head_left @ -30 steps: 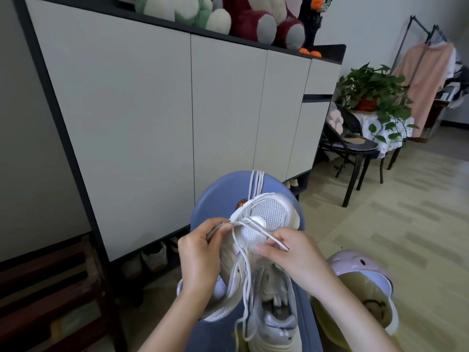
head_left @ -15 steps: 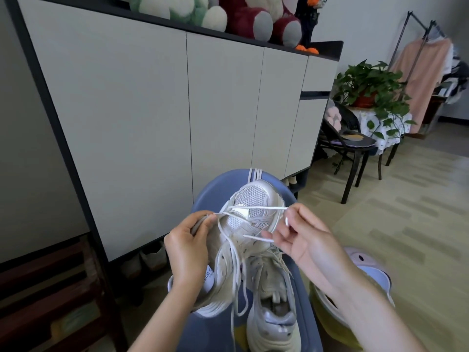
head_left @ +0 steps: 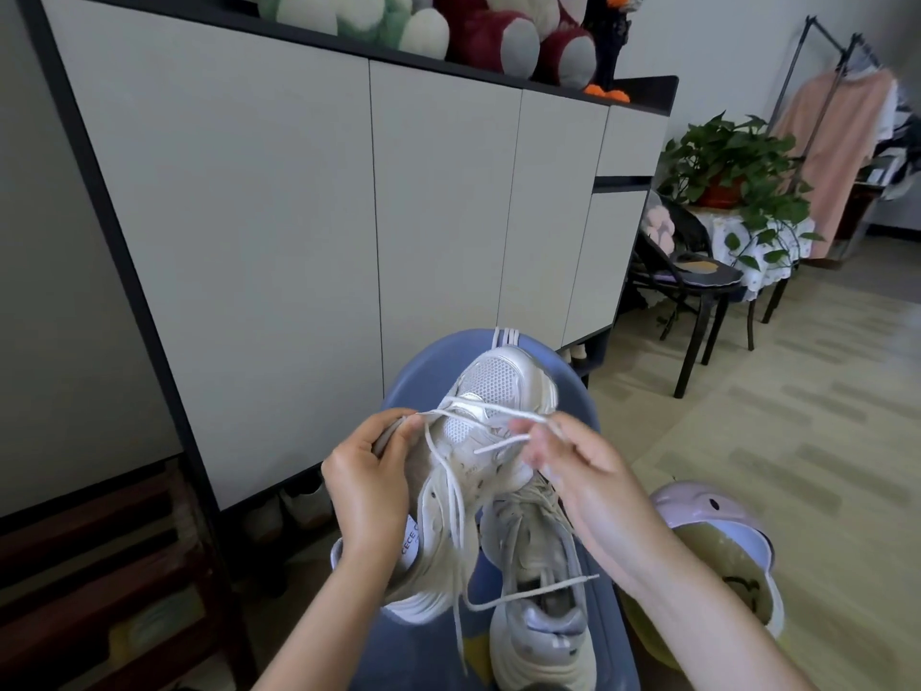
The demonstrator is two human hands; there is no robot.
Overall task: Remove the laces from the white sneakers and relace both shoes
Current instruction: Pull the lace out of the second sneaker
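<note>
The held sneaker (head_left: 491,441) is up over the blue chair (head_left: 428,361), toe pointing away, and its lace (head_left: 448,491) runs across the lowest eyelets near the toe, with long loose strands trailing down past the heel. The left hand (head_left: 369,486) grips the shoe's side, thumb and fingers curled round the edge by the eyelets and nipping the lace there. The right hand (head_left: 583,486) pinches a lace end between thumb and fingertips, which are blurred; the other fingers look loosely spread.

The second sneaker (head_left: 540,591) lies on the chair seat just below, touching the first, and its lace looks slack and partly crossed. Whether it is coming out or going back in, I cannot tell.

By my reading, this shoe has only its bottom rows threaded, so most of the eyelets are left, and the other shoe wants finishing too.

Count: two sneakers, two hands, one blue chair. Further out stand a white cabinet (head_left: 279,241), three or so plush toys (head_left: 508,37) on top, and a potted plant (head_left: 732,167).
</note>
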